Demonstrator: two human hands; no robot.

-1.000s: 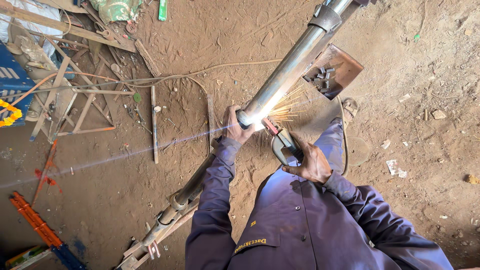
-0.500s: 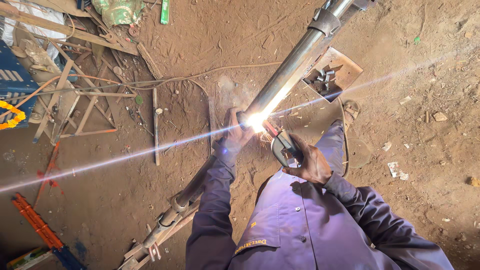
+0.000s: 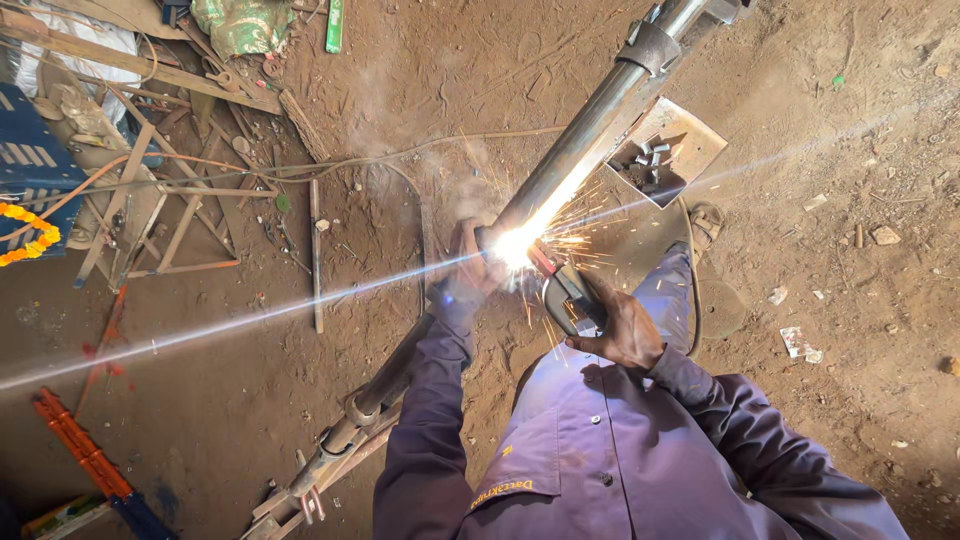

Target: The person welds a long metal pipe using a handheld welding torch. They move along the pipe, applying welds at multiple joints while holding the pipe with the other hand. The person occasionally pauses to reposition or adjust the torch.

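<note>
A long steel pipe point(image 3: 590, 130) runs diagonally from the upper right to the lower left above a dirt floor. A bright welding arc point(image 3: 515, 245) burns on it near the middle and throws sparks. My left hand point(image 3: 470, 262) rests on the pipe just left of the arc. My right hand point(image 3: 620, 330) grips a dark electrode holder point(image 3: 565, 292) whose rod tip meets the pipe at the arc. Both arms wear purple sleeves.
A small metal tray point(image 3: 690, 150) with several short metal pieces lies under the pipe at the upper right. Scrap angle-iron frames point(image 3: 150, 210), cables and rods lie at the left. Orange bars point(image 3: 80, 450) lie at the lower left. Smoke drifts above the arc.
The arc has flared brighter and throws more sparks, with more smoke above it. Both hands stay in nearly the same place on the pipe and the holder.
</note>
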